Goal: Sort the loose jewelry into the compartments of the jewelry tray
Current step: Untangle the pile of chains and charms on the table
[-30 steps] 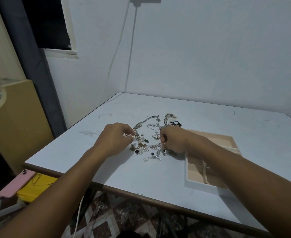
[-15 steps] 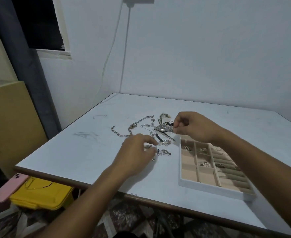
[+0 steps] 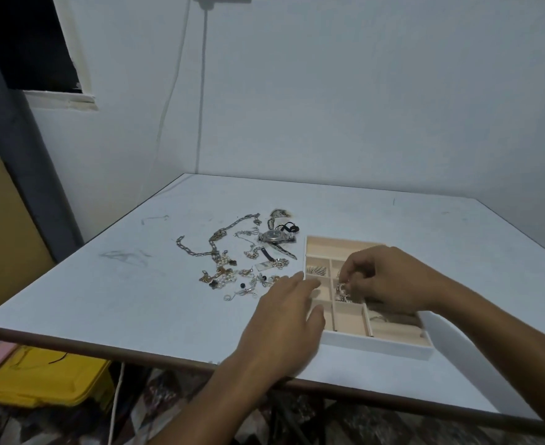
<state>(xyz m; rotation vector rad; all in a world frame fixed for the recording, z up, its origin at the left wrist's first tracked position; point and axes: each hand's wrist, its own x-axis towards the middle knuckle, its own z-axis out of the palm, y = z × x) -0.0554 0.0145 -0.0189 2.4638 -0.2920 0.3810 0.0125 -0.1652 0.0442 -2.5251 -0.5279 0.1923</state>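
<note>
Jewelry [image 3: 242, 264] is seen lying loose in a tangle just left of the jewelry tray [image 3: 377, 343], while a small silver piece [image 3: 341, 290] is pinched by the right hand [image 3: 390, 281] over a middle compartment of the tray. The left hand [image 3: 284, 322] is held flat and relaxed at the tray's left rim, with nothing grasped. If released too high or snagged on a finger, the piece could be bounced into a neighbouring compartment, or the tray nudged by the left hand.

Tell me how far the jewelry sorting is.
Done: a few pieces lie in the jewelry tray, such as a silver piece in a left compartment. In hand: the right hand pinches a small silver item over a middle compartment. Left: the watch, the chain and most small pieces on the table.
</note>
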